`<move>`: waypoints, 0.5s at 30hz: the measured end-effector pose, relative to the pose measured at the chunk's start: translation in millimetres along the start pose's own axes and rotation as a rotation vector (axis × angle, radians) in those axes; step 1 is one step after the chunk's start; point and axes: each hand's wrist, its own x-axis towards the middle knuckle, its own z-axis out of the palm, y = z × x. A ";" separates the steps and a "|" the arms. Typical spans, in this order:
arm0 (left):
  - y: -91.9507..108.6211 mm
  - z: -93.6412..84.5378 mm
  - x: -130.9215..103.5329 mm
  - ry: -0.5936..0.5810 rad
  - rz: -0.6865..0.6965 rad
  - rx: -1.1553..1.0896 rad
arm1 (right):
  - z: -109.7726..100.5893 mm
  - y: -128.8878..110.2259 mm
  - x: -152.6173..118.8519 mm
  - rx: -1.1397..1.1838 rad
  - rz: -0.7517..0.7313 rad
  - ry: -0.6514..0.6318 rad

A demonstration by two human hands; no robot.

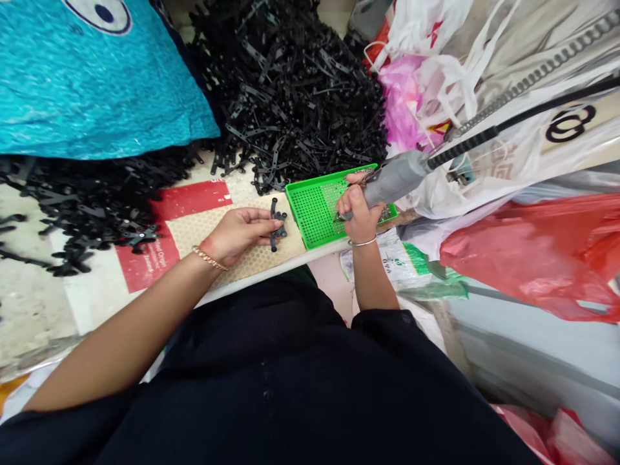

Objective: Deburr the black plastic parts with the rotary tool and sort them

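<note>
Shirt; left hand holds black part; label reads "Origin".

Tray sat right of mat, bits in its right half. Main pile lay behind tray; second pile left of mat, before sack. Left hand held part over mat; right hand, driver over tray. Bags lay right.

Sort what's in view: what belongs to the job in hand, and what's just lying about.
Seemingly in the job:
black part in the left hand
grey tool in the right hand
green tray
heap of black parts

Apparently just lying about:
red plastic bag
pink bag
white plastic bag
</note>
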 end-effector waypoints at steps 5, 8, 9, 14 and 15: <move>0.0 1.5 -1.2 0.017 -0.006 -0.012 | 0.8 -0.1 0.3 -0.038 0.023 -0.001; 0.1 1.4 -1.0 0.016 -0.006 -0.011 | 3.2 0.5 0.7 -0.009 0.020 -0.030; 0.2 1.1 -0.6 0.012 -0.007 -0.008 | 3.7 1.0 0.7 0.000 0.013 -0.037; 0.8 0.3 1.0 -0.009 -0.009 -0.008 | 1.4 1.2 -0.6 -0.003 -0.021 -0.021; 0.9 0.6 1.1 -0.008 -0.013 -0.009 | 1.7 -1.3 -0.5 0.007 -0.038 -0.008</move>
